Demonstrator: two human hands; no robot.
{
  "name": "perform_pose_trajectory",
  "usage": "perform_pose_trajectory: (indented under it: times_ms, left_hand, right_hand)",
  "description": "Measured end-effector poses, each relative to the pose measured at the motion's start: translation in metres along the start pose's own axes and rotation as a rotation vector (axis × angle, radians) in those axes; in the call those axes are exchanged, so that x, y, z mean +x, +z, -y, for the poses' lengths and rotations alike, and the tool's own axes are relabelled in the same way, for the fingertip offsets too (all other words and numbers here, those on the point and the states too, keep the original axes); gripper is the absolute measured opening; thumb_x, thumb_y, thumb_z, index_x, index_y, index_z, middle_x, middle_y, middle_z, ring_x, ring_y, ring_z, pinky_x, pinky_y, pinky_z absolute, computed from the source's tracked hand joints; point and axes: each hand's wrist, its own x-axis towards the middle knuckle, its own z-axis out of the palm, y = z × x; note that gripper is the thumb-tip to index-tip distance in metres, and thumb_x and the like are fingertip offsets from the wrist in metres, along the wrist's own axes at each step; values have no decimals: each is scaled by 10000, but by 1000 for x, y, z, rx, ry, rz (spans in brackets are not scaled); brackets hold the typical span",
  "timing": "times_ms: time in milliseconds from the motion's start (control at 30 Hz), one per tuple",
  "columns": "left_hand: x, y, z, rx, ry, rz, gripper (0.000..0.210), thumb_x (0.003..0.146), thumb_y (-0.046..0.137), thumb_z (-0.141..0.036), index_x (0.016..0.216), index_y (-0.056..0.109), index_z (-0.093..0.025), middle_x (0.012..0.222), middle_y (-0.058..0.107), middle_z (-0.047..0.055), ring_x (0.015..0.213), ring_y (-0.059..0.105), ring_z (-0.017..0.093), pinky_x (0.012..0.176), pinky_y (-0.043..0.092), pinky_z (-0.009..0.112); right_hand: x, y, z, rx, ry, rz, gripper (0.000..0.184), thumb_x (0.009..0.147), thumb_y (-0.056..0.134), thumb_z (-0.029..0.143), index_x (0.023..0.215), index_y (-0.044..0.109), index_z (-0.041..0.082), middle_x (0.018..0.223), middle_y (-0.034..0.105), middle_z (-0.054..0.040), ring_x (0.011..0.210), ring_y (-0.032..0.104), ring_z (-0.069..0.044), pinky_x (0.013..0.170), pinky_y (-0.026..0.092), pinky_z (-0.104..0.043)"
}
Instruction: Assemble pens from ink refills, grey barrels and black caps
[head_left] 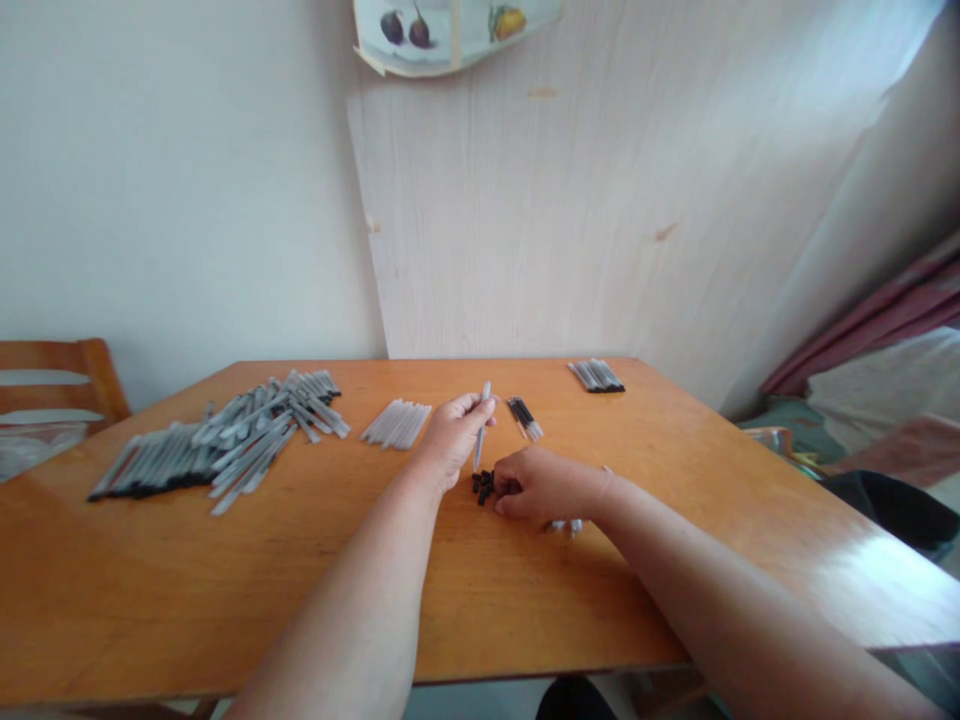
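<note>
My left hand is closed round a slim, pale grey pen barrel, which stands nearly upright over the table. Just below its lower end lies a small heap of short black pen caps. My right hand is at the right side of this heap, fingers curled and pinched down; whatever is between the fingertips is hidden. Partly covered by the right hand and forearm, a few pale pen pieces lie on the table. Behind the hands sits a small bunch of dark-filled refills.
On the wooden table, a row of pale barrels lies left of my hands. Farther left spreads a large pile of grey pens with black ends. Black-ended pens lie at the back right. A wooden chair stands at left.
</note>
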Motion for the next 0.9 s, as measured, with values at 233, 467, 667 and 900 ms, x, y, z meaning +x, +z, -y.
perform_pose_trajectory:
  times_ms: [233,467,667,900]
  left_hand:
    - [0,0,0,3,-1,29,439,767,612,-519,1003,682,-156,763,619,34,673,480,116,678,368,253]
    - [-5,3,-5,31,-22,112,450,780,595,-529,1031,681,-166,791,626,40,696,493,121,684,371,260]
    - [-11,8,-11,59,-45,216,451,791,590,-517,1055,679,-163,781,608,39,709,484,125,658,345,252]
    - [-16,13,-15,48,-33,347,443,784,605,-511,1058,689,-172,807,613,38,769,495,137,701,348,262]
  right_hand:
    - [-3,-5,3,9,-24,-31,72,707,580,203,745,633,174,660,603,7,584,489,-99,526,316,-220]
    - [-15,-35,-11,409,25,-268,64,717,573,185,775,594,166,674,596,8,579,511,-93,535,388,-219]
    - [-16,-45,-24,938,30,-562,176,732,653,314,797,598,161,764,659,-49,617,590,-124,584,468,-266]
    - [-9,-44,-28,1054,-14,-802,197,696,713,329,781,664,158,657,592,-5,536,444,-79,472,326,-220]
